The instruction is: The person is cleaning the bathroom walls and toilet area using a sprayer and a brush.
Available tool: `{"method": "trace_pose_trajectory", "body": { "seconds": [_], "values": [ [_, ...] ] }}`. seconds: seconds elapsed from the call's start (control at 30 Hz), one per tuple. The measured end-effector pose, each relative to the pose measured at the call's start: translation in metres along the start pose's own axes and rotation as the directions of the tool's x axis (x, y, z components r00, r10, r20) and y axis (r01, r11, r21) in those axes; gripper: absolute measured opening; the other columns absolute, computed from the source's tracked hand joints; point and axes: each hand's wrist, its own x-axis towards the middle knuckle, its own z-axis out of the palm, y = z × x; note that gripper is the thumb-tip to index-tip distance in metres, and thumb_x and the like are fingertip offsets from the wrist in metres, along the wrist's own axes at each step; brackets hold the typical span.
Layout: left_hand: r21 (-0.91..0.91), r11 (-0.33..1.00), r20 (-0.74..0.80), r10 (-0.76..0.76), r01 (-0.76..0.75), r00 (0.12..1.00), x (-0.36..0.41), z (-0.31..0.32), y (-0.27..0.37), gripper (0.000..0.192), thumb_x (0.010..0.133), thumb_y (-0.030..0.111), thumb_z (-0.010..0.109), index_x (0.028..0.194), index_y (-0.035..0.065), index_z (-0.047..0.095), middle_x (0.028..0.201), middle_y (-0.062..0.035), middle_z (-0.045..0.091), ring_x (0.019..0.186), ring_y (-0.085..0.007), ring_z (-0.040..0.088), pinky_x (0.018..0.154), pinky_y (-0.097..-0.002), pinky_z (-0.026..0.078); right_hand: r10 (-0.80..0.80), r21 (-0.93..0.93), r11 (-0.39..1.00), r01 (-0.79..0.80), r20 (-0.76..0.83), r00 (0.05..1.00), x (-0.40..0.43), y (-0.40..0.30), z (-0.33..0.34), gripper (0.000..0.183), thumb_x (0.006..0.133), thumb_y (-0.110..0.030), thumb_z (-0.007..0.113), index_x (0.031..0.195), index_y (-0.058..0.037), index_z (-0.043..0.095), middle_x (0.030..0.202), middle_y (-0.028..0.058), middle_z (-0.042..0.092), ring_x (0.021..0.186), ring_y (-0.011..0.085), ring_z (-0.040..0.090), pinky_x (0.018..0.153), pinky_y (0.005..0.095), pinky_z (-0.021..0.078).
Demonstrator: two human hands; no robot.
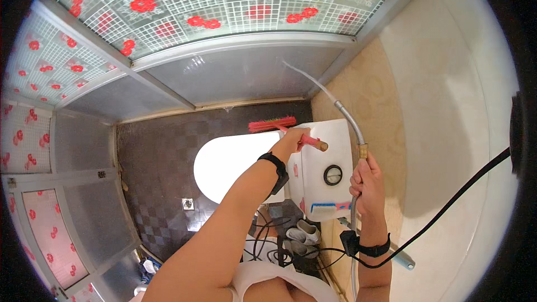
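My left hand (296, 137) grips the handle of a broom with a red bristle head (272, 124); its wooden handle end (321, 146) points toward me. The hand is above the edge where the white toilet lid (226, 163) meets the cistern (314, 172). In my right hand (367, 182) is a flexible metal hose (351, 119), held just below its brass fitting (363, 151). Water (310, 76) streams from the hose tip toward the lower grey panel (247, 71) of the glazed partition. A blue-and-pink scrub brush (329, 207) lies on the cistern top, beside the round flush button (333, 175).
Dark tiles cover the floor (168, 155), with a metal drain (188, 204). Shoes (308, 231) and looped black cables (266, 235) lie near my body. A black cable (457, 188) runs from my right wrist strap (373, 251). A pale-blue handle (405, 261) lies beyond my right forearm.
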Motion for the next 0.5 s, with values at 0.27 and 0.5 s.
{"method": "trace_pose_trajectory", "body": {
  "seconds": [0.27, 0.5],
  "values": [
    [-0.192, 0.971, 0.067, -0.129, 0.140, 0.989, -0.050, -0.067, 0.024, 0.006, 0.075, 0.005, 0.046, 0.074, 0.0038, 0.041, 0.053, -0.0013, 0.042, 0.040, -0.0085, 0.042, 0.033, -0.0219, 0.036, 0.037, 0.049, 0.998, -0.033, -0.068, 0.997, 0.024, 0.003, -0.038, 0.017, 0.082, -0.015, 0.043, 0.097, -0.0075, 0.042, 0.052, -0.0044, 0.032, 0.038, 0.0013, 0.027, 0.031, 0.0147, 0.0217],
    [-0.404, 0.896, 0.132, -0.145, 0.186, 0.981, -0.106, -0.028, 0.043, 0.010, 0.077, 0.008, 0.046, 0.073, 0.0027, 0.039, 0.053, 0.0004, 0.040, 0.040, -0.0037, 0.040, 0.032, -0.0158, 0.033, 0.049, 0.099, 0.994, -0.043, -0.066, 0.997, 0.036, 0.009, -0.050, 0.023, 0.082, -0.014, 0.045, 0.103, -0.0068, 0.043, 0.052, -0.0043, 0.034, 0.039, 0.0016, 0.027, 0.032, 0.0145, 0.0232]
  ]
}}
